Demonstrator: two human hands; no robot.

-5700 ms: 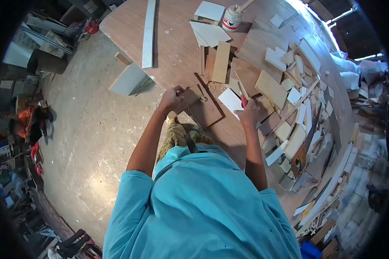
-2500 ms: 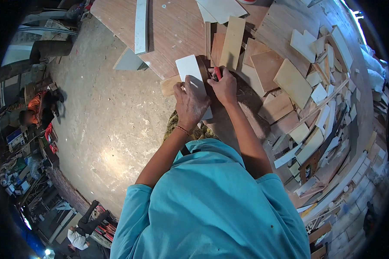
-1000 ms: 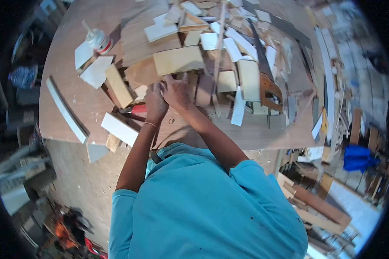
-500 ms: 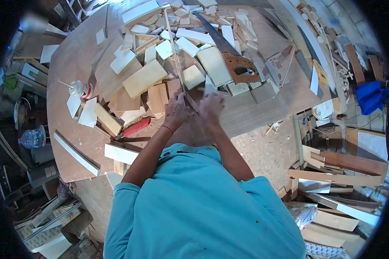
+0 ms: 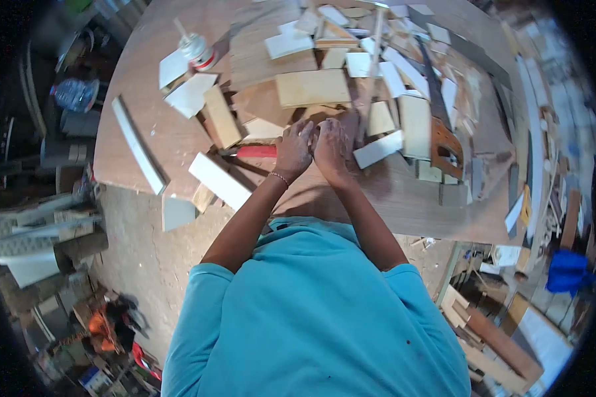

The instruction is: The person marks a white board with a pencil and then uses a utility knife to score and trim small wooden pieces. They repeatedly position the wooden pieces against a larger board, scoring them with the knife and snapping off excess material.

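Note:
My left hand (image 5: 294,151) and my right hand (image 5: 331,149) are close together over the near side of the table. Both have bent fingers and meet at a small dark gap, where whatever they grip is hidden. Just beyond the fingertips lie brown wood pieces and a pale wooden block (image 5: 312,88). A red-handled tool (image 5: 257,151) lies right beside my left hand. To the right of my right hand is a white-faced wood piece (image 5: 378,149). A long thin wooden strip (image 5: 372,73) runs away from me, apart from both hands.
A handsaw (image 5: 446,149) with a wooden handle lies among many offcuts on the right. A white glue bottle (image 5: 197,51) stands at the back left of the table (image 5: 404,208). A long white-faced strip (image 5: 138,145) lies near the left edge. Stacked boards (image 5: 503,344) stand at lower right.
My view has swung left. Both hands have come off the long strip and moved left across the table, nearer the red-handled tool and closer to each other.

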